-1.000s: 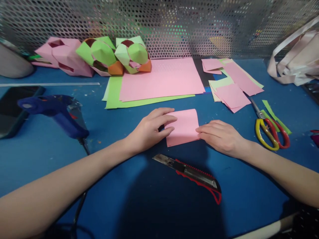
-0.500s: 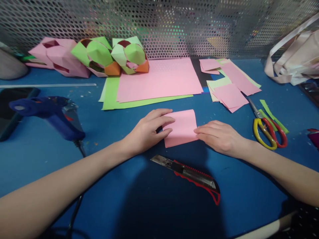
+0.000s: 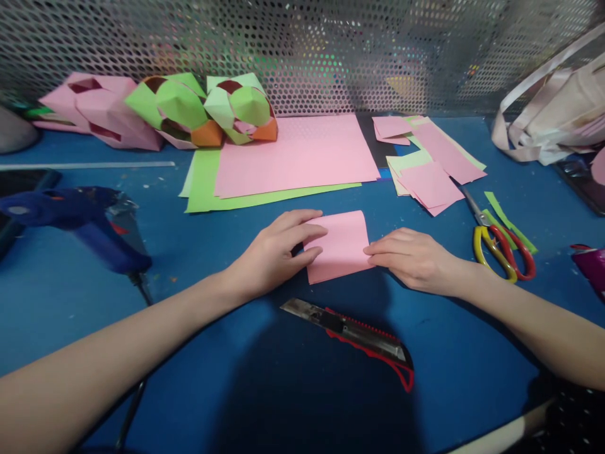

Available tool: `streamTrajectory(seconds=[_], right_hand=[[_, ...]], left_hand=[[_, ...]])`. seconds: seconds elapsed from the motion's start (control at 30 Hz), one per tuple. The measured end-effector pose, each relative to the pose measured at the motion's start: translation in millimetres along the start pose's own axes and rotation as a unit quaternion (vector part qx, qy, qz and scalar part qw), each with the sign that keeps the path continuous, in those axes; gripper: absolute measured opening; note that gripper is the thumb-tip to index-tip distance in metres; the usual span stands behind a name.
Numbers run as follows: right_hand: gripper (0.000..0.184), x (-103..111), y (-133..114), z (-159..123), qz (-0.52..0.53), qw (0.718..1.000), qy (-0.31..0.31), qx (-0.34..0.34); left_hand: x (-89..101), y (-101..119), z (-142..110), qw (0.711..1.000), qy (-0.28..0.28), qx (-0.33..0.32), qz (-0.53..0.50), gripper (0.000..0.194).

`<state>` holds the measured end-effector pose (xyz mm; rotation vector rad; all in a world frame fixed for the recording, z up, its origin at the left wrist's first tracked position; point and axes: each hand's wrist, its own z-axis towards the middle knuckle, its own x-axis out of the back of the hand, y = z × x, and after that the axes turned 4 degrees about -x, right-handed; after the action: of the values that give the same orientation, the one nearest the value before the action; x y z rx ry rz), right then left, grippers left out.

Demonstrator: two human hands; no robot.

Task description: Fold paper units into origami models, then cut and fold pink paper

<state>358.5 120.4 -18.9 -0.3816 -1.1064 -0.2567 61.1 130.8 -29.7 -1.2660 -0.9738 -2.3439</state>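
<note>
A small sheet of pink paper (image 3: 341, 243) lies folded over on the blue table, its far edge rounded at the fold. My left hand (image 3: 278, 252) rests over its left side with fingers and thumb apart, fingertips on the top layer. At the lower right corner of the paper, my right hand (image 3: 416, 261) has its fingers pressed together on the edge; its thumb is mostly hidden. Just nearer to me than the paper lies a red and black utility knife (image 3: 352, 334), its blade out and pointing left.
Blue glue gun (image 3: 89, 221) and its cord at left. Behind are folded paper shapes (image 3: 236, 107), large pink sheets (image 3: 297, 154), and small cut papers (image 3: 432, 183). Scissors (image 3: 501, 249) with yellow and red handles lie at right beside green strips (image 3: 508, 217). A perforated metal panel (image 3: 321, 50) stands behind.
The whole view has shifted slightly, so things appear a little farther left. Both hands keep the same hold on the pink paper.
</note>
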Motion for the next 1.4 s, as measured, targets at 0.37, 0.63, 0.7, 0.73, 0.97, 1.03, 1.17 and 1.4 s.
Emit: streamTrajectory(seconds=[0.37, 0.63, 0.7, 0.73, 0.97, 1.03, 1.17, 1.4], right_hand=[[0.026, 3, 3, 0, -0.003, 1.000, -0.027, 0.017], [0.025, 2, 5, -2, 0.002, 1.000, -0.024, 0.020], [0.024, 2, 5, -2, 0.000, 0.999, -0.024, 0.021], [0.024, 2, 5, -2, 0.000, 0.999, -0.025, 0.021], [0.026, 1, 6, -4, 0.006, 1.000, -0.026, 0.014], [0.026, 1, 5, -3, 0.002, 1.000, -0.027, 0.015], [0.025, 1, 5, -3, -0.006, 0.999, -0.027, 0.019], [0.024, 0, 5, -5, -0.013, 0.999, -0.030, 0.020]], left_hand=[[1.3, 1, 0, 1.000, -0.002, 0.003, -0.004, 0.022], [2.1, 3, 0, 1.000, -0.001, 0.000, -0.021, 0.022], [2.2, 3, 0, 1.000, -0.003, -0.001, -0.023, 0.022], [2.3, 3, 0, 1.000, -0.005, 0.000, -0.024, 0.022], [3.5, 3, -1, 1.000, -0.014, 0.004, -0.027, 0.022], [4.0, 3, -2, 0.999, -0.018, 0.001, -0.027, 0.022], [4.5, 2, -4, 0.999, -0.021, -0.013, -0.030, 0.020], [14.4, 6, 0, 0.998, -0.030, -0.041, 0.029, 0.015]])
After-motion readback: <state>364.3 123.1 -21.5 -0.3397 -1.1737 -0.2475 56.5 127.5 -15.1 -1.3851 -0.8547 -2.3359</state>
